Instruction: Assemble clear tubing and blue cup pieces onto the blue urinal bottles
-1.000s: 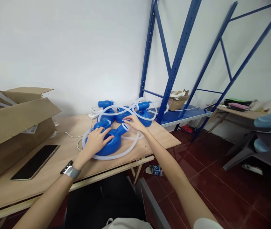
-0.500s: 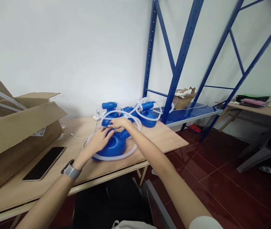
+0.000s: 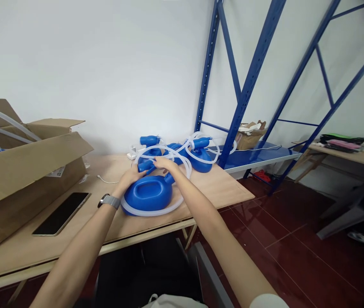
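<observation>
A blue plastic urinal bottle (image 3: pixel 150 199) with a recessed handle lies flat near the table's front edge, a clear tube (image 3: pixel 156 212) looped around it. Just behind its body is a blue cylindrical urinal head (image 3: pixel 144 166). My left hand (image 3: pixel 131 175) is closed around the left end of this head. At the head's other end, my right hand (image 3: pixel 163 164) pinches it, the fingertips partly hidden. More blue bottles stand close behind: one (image 3: pixel 150 140) at the back left and another (image 3: pixel 200 160) at the back right, with coiled tubes.
On the left stands an open cardboard box (image 3: pixel 34 171) with tubes and blue parts inside. A phone (image 3: pixel 62 214) lies on the wooden table (image 3: pixel 220 192), near a white cable (image 3: pixel 107 181). Blue metal shelving (image 3: pixel 246 85) rises at the table's right end.
My left hand has moved off the bottle's top to the urinal head and closed on it, uncovering the bottle's handle. My right hand now grips the head too. The view has shifted slightly.
</observation>
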A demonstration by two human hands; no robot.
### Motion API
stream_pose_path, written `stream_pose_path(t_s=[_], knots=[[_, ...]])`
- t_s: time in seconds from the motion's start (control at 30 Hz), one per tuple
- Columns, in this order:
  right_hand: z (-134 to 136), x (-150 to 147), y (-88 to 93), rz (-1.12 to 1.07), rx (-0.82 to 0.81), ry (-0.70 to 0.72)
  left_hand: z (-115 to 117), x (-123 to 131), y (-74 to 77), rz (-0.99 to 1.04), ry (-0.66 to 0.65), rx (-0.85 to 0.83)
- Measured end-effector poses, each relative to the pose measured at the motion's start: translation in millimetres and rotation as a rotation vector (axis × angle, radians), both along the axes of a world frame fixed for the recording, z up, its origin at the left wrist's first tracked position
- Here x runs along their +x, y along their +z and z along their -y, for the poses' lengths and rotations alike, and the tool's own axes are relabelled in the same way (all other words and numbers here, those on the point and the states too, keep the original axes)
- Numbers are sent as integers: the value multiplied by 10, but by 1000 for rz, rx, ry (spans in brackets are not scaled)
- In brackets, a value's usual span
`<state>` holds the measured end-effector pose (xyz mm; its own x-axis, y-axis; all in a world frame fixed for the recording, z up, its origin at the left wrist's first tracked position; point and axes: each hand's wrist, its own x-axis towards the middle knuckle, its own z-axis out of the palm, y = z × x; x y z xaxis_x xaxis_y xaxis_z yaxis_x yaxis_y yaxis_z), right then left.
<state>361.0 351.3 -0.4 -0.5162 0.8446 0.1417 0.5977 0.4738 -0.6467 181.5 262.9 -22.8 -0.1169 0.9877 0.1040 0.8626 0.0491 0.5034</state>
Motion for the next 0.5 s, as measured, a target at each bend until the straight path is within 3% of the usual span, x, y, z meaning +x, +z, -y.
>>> stream_pose_path(t_s=[0.17,0.33,0.5], knots=[[88,-1,168,-22,-54,-118,138,-64,10,67,50,225],[218,-11,266,-159,-47,-51,284,-62,56,56,57,298],[245,-28,276,-308,-203,37,401,31,198,2,85,359]])
